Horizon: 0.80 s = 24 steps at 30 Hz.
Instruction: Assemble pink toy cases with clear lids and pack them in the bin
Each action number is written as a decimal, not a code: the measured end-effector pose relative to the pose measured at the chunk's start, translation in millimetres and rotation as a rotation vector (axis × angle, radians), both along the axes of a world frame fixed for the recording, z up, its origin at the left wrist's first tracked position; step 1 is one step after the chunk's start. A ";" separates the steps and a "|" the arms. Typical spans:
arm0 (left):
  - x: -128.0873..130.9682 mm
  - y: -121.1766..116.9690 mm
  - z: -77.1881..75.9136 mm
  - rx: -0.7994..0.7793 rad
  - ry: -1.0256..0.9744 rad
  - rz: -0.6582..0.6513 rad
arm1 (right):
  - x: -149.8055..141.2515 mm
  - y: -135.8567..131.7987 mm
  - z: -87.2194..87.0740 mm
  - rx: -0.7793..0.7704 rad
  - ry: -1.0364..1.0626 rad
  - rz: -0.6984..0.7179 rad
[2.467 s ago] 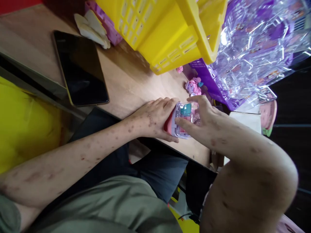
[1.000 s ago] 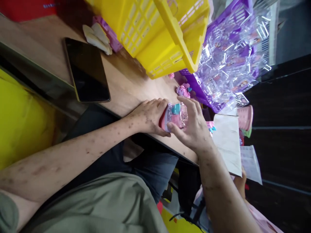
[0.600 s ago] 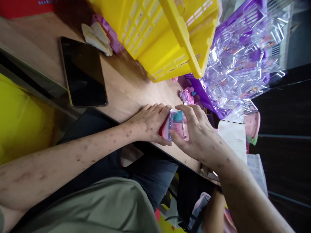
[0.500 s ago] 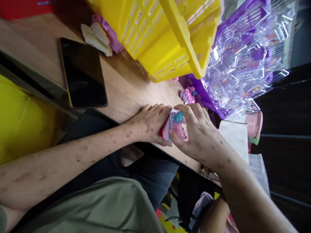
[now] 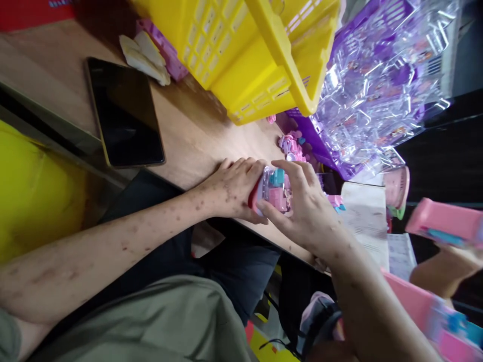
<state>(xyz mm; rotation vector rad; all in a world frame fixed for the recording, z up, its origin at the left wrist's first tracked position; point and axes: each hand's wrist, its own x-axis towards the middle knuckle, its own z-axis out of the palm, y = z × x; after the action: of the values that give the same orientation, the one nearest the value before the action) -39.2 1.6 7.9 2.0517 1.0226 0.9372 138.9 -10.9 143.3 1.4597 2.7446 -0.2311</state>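
Observation:
Between my two hands is a small clear plastic box with pink and teal pieces inside and a reddish side at its left. My left hand is closed around that reddish side, thumb below and fingers above. My right hand grips the clear side, with its thumb at the lower edge and its fingers along the top and right. My palms hide parts of the box. Small pink and purple pieces lie in a pile just beyond my right fingers.
A yellow basket stands behind my hands, beside a purple basket heaped with clear plastic packages. A phone lies at left. At right are an open booklet and another person's hand by a pink box.
My right fingers have opened slightly around the box, showing more of its contents. Another person's hand with pink boxes has come into view at the right. The view has shifted slightly.

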 end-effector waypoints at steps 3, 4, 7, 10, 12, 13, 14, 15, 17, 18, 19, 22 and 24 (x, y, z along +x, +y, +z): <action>-1.5 -1.0 -2.5 0.022 -0.030 -0.008 | 5.1 -7.2 -3.8 -0.080 0.251 -0.133; -1.9 -1.0 -3.9 0.032 -0.037 -0.009 | 7.2 -11.3 -9.5 -0.054 0.370 -0.220; -1.8 0.7 -9.0 0.050 -0.068 -0.019 | 14.5 -23.6 -34.8 0.046 0.657 -0.450; 0.0 3.1 -13.2 0.096 -0.097 0.000 | 17.5 -26.8 -57.0 -0.024 0.786 -0.541; 0.1 2.3 -14.3 0.152 -0.105 0.009 | 11.8 -23.8 -64.9 -0.079 0.839 -0.565; -1.0 0.9 -14.3 0.174 -0.112 0.010 | 5.6 -21.5 -67.2 -0.091 0.862 -0.579; -3.3 -0.7 -14.1 0.182 -0.121 0.009 | -2.6 -18.7 -68.9 -0.096 0.883 -0.598; -6.9 -2.0 -13.7 0.174 -0.138 0.021 | -12.2 -15.3 -70.4 -0.096 0.906 -0.617; -17.7 -2.5 -12.4 0.116 -0.181 0.068 | -30.8 -8.1 -72.9 -0.076 0.981 -0.645; -24.4 -1.7 -10.9 0.077 -0.196 0.084 | -37.4 -6.3 -73.4 -0.074 1.021 -0.623; -31.4 -0.9 -8.3 0.031 -0.198 0.094 | -40.8 -7.8 -73.0 -0.079 1.063 -0.590; -50.3 -6.0 6.9 -0.082 -0.163 0.135 | -26.3 -39.3 -66.5 -0.052 1.105 -0.483; -58.2 -15.3 18.4 -0.061 -0.146 0.185 | 4.4 -67.6 -62.8 0.190 0.938 -0.404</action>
<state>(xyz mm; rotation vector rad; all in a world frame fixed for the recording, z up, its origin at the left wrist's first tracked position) -97.4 -13.7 26.3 1.8327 1.1609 1.1181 143.3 -78.5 80.5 2.4584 3.1001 -0.8887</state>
